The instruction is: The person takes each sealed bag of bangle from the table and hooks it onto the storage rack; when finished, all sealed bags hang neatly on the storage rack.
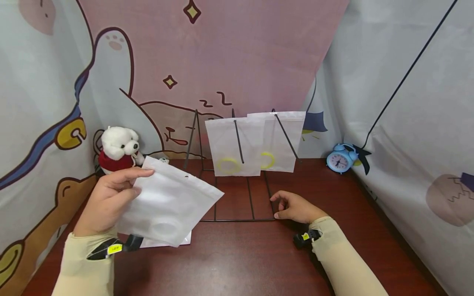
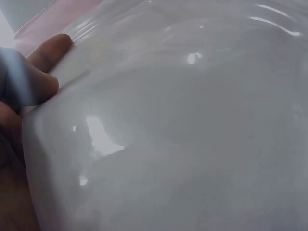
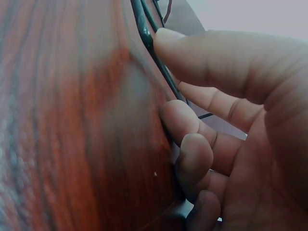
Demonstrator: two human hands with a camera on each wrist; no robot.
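My left hand (image 1: 107, 201) pinches a white zip bag (image 1: 166, 205) by its upper left corner, thumb on the near face. The bag is tilted, with a small hole near its top edge; it fills most of the left wrist view. Under it, the edge of another white item (image 1: 187, 239) shows on the table. At the front right corner of a black wire rack (image 1: 240, 220), my right hand (image 1: 296, 206) grips the wire between thumb and fingers. Two white bags, a left one (image 1: 226, 142) and a right one (image 1: 286, 160), hang from the rack's prongs, each showing a yellow ring shape.
A white plush bear (image 1: 115, 144) in red sits at the back left of the brown table (image 1: 229, 267). Toward the back right stands a blue alarm clock (image 1: 338, 160). Printed cloth walls (image 1: 237, 53) enclose the back and sides.
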